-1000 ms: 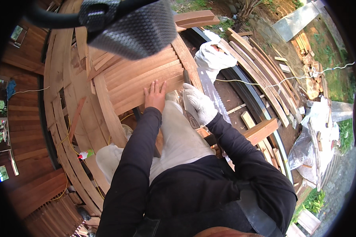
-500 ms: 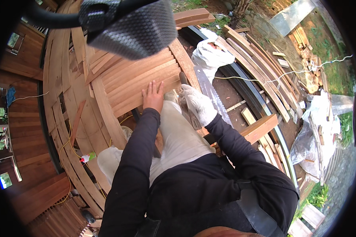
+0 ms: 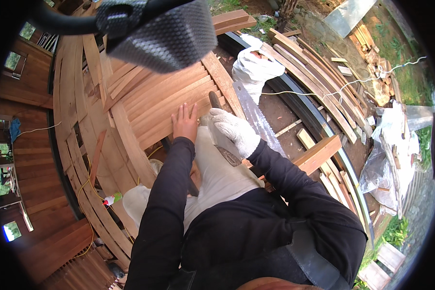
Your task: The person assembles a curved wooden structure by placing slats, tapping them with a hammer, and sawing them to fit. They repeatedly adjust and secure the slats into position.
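My bare left hand (image 3: 184, 123) lies flat, fingers spread, on the near edge of a slatted wooden panel (image 3: 164, 106). My right hand (image 3: 234, 132), in a white knitted glove, is closed around a long, dark tool (image 3: 231, 155). Its dark, rounded far end and worn, wood-like near end stick out of the grip; the glove hides its middle, so its exact kind is unclear. That tool is over my light trousers, by the panel's right side. Just right of the glove lies a toothed saw blade (image 3: 257, 116), pointing away from me.
Long planks (image 3: 82, 111) cover the left side, with a yellow cord and a small bottle (image 3: 112, 198) on them. A white sack (image 3: 256, 67) sits beyond the saw. Dark beams (image 3: 299, 104), stacked boards (image 3: 319, 82) and clear plastic sheeting (image 3: 389, 159) lie to the right.
My right hand and the dark tool have shifted a little left and toward me, away from the panel's right-hand frame board. My left hand stays flat on the panel.
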A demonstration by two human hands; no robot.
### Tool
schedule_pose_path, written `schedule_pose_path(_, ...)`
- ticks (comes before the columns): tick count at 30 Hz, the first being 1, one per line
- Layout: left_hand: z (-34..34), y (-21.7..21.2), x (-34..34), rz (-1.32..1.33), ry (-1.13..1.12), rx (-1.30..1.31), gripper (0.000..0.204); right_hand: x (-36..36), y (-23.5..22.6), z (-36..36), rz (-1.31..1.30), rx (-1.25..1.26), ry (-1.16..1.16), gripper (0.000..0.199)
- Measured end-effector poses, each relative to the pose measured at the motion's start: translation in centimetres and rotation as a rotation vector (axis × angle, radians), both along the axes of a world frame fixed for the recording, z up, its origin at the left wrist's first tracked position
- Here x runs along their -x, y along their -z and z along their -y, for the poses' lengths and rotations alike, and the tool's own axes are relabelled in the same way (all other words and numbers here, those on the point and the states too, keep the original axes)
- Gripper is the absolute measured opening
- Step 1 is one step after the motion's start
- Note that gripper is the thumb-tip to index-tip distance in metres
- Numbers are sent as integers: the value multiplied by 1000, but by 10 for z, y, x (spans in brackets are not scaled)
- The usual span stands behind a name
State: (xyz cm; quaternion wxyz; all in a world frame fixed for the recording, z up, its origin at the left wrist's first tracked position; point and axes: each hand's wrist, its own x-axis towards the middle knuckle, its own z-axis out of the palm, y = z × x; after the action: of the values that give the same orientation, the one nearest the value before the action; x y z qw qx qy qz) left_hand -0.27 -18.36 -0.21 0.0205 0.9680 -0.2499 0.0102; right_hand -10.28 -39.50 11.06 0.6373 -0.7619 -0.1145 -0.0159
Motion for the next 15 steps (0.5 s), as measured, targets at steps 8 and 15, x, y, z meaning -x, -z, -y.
schedule_pose_path(8,-1,3,0,6,-14,12,74,-6,12,3,220,176,-35,32)
schedule_pose_path(15,0,11,1,71,-5,-32,71,-18,36,8,310,230,26,42)
